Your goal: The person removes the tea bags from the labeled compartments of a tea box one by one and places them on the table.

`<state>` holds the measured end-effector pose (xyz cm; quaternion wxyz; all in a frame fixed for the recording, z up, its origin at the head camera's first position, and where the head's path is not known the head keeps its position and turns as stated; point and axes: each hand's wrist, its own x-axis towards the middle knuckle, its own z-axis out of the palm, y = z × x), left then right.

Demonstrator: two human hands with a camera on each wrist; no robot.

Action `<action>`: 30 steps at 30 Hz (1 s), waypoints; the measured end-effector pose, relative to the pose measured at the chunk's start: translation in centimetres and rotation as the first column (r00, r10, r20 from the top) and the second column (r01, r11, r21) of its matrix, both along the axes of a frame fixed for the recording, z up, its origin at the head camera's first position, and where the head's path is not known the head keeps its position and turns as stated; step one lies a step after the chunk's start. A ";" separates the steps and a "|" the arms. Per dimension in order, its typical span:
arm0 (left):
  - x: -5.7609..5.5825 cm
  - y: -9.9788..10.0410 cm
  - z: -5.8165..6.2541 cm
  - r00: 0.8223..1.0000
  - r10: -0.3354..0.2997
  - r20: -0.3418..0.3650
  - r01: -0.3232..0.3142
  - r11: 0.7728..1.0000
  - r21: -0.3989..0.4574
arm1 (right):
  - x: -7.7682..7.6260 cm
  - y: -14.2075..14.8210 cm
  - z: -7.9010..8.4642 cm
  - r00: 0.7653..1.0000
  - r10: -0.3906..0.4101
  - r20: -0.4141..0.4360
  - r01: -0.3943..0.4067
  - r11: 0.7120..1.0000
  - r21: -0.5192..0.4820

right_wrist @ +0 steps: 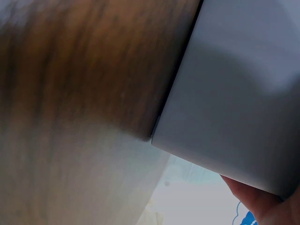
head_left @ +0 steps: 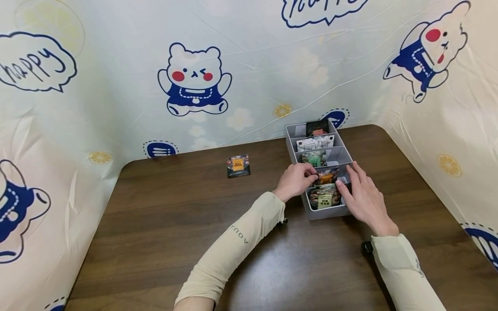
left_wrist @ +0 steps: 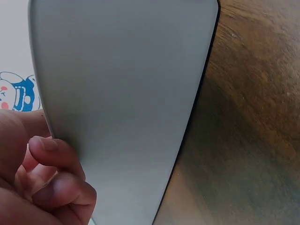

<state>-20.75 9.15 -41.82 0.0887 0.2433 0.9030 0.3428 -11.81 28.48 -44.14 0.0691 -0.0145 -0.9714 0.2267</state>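
Observation:
A grey divided box (head_left: pixel 327 213) stands on the table with tea sachets in its compartments. My left hand (head_left: pixel 296 179) reaches over the near left side, its thumb and fingertips pinching the edge of an orange-labelled tea sachet (head_left: pixel 327 176). In the left wrist view, the fingers of that hand curl at the rim beside the box's grey wall (left_wrist: pixel 126 93). My right hand (head_left: pixel 365 196) rests on the right rim with extended fingers, its thumb over the front compartments. A green-labelled oolong tea sachet (head_left: pixel 324 199) lies in the nearest compartment.
Another orange-labelled tea sachet (head_left: pixel 238 166) lies by itself on the brown table (head_left: pixel 163 224), left of the box. Farther compartments hold green-labelled sachets (head_left: pixel 314 159), white sachets (head_left: pixel 315 143) and a black sachet (head_left: pixel 317 128). A printed cloth (head_left: pixel 256 73) hangs behind the table.

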 end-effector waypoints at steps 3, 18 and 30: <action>-0.1 -0.1 0.0 1.000 -0.009 -0.008 0.009 1.000 0.004 | 0.0 0.0 0.0 1.000 -0.001 -0.005 0.001 1.000 0.000; -0.3 -1.0 0.7 0.999 -0.026 -0.045 0.030 0.996 0.089 | 0.1 -0.1 0.0 1.000 -0.008 -0.021 0.008 1.000 0.002; -0.7 -2.5 2.0 0.994 -0.079 -0.077 0.095 0.969 0.229 | 0.0 -0.1 0.0 1.000 -0.003 -0.007 0.003 1.000 -0.004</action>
